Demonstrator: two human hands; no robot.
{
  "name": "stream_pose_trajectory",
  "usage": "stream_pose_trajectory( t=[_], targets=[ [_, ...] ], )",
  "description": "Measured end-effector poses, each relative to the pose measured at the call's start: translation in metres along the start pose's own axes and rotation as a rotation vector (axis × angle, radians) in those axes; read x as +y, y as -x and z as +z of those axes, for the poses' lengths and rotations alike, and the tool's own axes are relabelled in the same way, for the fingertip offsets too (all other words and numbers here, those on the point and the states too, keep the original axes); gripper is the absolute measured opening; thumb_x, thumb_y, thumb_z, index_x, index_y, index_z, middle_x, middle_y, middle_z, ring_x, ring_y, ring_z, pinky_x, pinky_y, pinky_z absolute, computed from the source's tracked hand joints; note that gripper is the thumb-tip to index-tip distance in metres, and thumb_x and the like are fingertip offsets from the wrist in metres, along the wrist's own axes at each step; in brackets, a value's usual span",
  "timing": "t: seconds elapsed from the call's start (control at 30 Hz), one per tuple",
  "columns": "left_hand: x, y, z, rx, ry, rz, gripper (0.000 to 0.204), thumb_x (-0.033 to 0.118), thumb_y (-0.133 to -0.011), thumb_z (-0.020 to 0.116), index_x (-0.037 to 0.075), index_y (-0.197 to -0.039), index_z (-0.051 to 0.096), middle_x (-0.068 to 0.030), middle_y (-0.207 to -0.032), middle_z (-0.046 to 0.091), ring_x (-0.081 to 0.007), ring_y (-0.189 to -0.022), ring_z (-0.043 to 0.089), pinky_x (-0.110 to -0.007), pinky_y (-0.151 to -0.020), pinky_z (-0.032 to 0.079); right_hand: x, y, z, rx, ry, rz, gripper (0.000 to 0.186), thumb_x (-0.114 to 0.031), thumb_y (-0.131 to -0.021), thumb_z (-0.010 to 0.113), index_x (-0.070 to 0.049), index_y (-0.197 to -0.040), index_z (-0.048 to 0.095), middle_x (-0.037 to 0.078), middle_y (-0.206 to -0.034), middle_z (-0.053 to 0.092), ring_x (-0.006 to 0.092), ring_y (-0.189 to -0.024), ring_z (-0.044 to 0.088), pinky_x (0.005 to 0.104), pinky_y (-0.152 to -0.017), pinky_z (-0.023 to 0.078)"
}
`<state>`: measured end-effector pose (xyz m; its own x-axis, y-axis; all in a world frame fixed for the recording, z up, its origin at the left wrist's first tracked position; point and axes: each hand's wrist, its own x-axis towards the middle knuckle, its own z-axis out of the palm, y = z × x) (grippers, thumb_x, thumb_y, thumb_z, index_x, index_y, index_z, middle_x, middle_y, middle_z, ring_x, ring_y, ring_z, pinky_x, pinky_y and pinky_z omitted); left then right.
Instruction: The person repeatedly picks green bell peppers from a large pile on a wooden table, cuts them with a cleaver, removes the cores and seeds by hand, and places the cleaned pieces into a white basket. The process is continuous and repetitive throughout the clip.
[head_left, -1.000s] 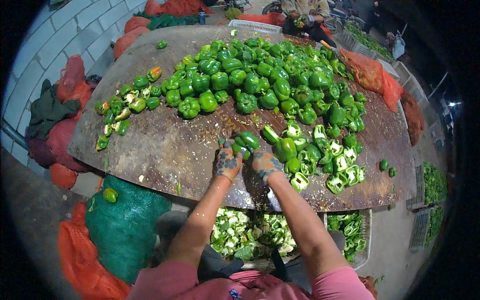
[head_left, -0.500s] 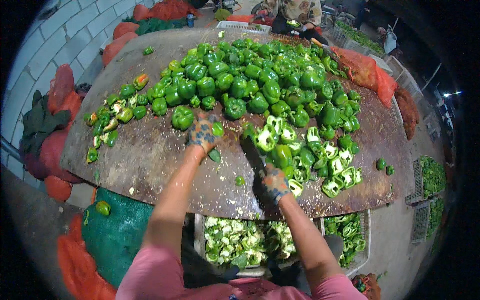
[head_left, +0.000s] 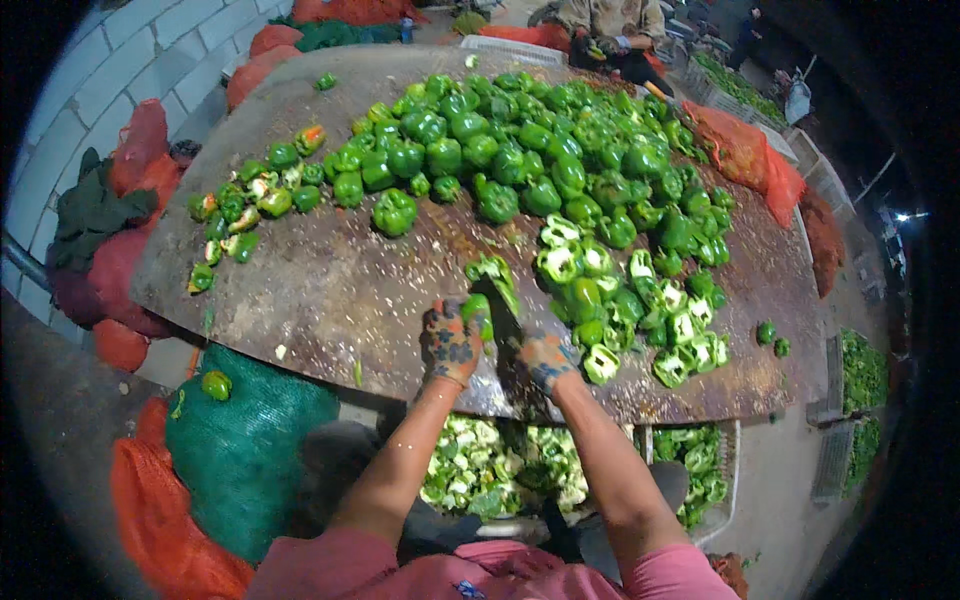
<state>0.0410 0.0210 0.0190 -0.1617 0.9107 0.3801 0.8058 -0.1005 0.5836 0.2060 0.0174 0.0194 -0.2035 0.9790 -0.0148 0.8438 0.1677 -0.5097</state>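
Observation:
My left hand (head_left: 450, 340), in a patterned glove, is closed around a green bell pepper (head_left: 478, 312) on the worn brown board. Just right of it, my gloved right hand (head_left: 547, 360) grips a knife with a broad dark blade (head_left: 506, 335); its handle is hidden in the fingers. A cut piece of green pepper (head_left: 493, 272) lies at the far end of the blade. To the right of the knife are cut, hollow peppers (head_left: 602, 364) with pale insides showing. Whole green peppers (head_left: 470, 126) are heaped beyond both hands.
Discoloured pepper scraps (head_left: 245, 215) lie at the board's left. Below the near edge of the board (head_left: 300, 330) are crates of pale trimmings (head_left: 470, 465) and green pieces (head_left: 695, 460). Red sacks (head_left: 125, 270) line the left wall. Another person (head_left: 615, 35) sits beyond the far edge.
My left hand has come nearer and to the right, bringing a pepper beside the blade. A cut piece now lies at the blade's far end. The whole view has shifted slightly.

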Motion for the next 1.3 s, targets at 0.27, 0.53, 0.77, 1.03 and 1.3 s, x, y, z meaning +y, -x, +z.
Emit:
stream_pose_trajectory(
  t=[0.27,0.53,0.77,1.03,1.3],
  targets=[
    [-0.113,-0.184,-0.014,-0.028,-0.415,-0.040,0.065,0.029,-0.071,0.064,0.018,-0.130,0.036,-0.0181,-0.135,0.027,-0.0399,-0.120,0.031,-0.047,-0.097,0.033,-0.029,0.027,-0.024,-0.189,-0.042,-0.085,0.022,-0.021,-0.083,0.050,-0.006,-0.098,0.052,0.020,-0.078,0.061,0.0374,-0.072,0.060,0.0453,-0.060,0.046],
    [-0.088,-0.109,-0.015,-0.321,-0.279,0.086,0.066,0.029,-0.064,0.069,0.017,-0.124,0.044,-0.0151,-0.129,0.033,-0.0362,-0.115,0.037,-0.042,-0.094,0.038,0.019,-0.005,-0.041,0.059,-0.012,0.202,0.023,-0.021,-0.082,0.052,0.000,-0.090,0.054,0.022,-0.077,0.060,0.0391,-0.074,0.059,0.0456,-0.063,0.046],
    [-0.016,-0.020,-0.016,-0.068,-0.161,-0.019,0.062,0.027,-0.073,0.061,0.009,-0.128,0.037,-0.0185,-0.124,0.040,-0.0364,-0.108,0.043,-0.043,-0.089,0.039,-0.065,0.009,-0.076,0.133,-0.036,0.021,0.022,-0.023,-0.085,0.053,-0.001,-0.083,0.047,0.020,-0.064,0.056,0.0355,-0.063,0.057,0.0444,-0.054,0.041],
    [-0.065,0.006,0.025,0.129,0.221,-0.205,0.048,0.022,-0.084,0.050,0.001,-0.126,0.039,-0.0254,-0.120,0.046,-0.0392,-0.108,0.046,-0.041,-0.093,0.036,-0.009,-0.053,0.032,0.174,0.258,-0.273,0.030,-0.014,-0.074,0.052,-0.005,-0.102,0.057,0.023,-0.082,0.061,0.0367,-0.077,0.061,0.0427,-0.068,0.048],
    [0.004,0.093,-0.069,-0.363,-0.049,0.324,0.029,0.026,-0.076,0.055,0.016,-0.103,0.058,-0.0105,-0.106,0.051,-0.0302,-0.090,0.049,-0.038,-0.070,0.042,-0.017,0.080,-0.089,-0.001,-0.581,0.403,0.045,-0.028,-0.084,0.055,-0.001,-0.119,0.047,0.011,-0.099,0.061,0.0190,-0.081,0.055,0.0297,-0.074,0.045]
  ],
)
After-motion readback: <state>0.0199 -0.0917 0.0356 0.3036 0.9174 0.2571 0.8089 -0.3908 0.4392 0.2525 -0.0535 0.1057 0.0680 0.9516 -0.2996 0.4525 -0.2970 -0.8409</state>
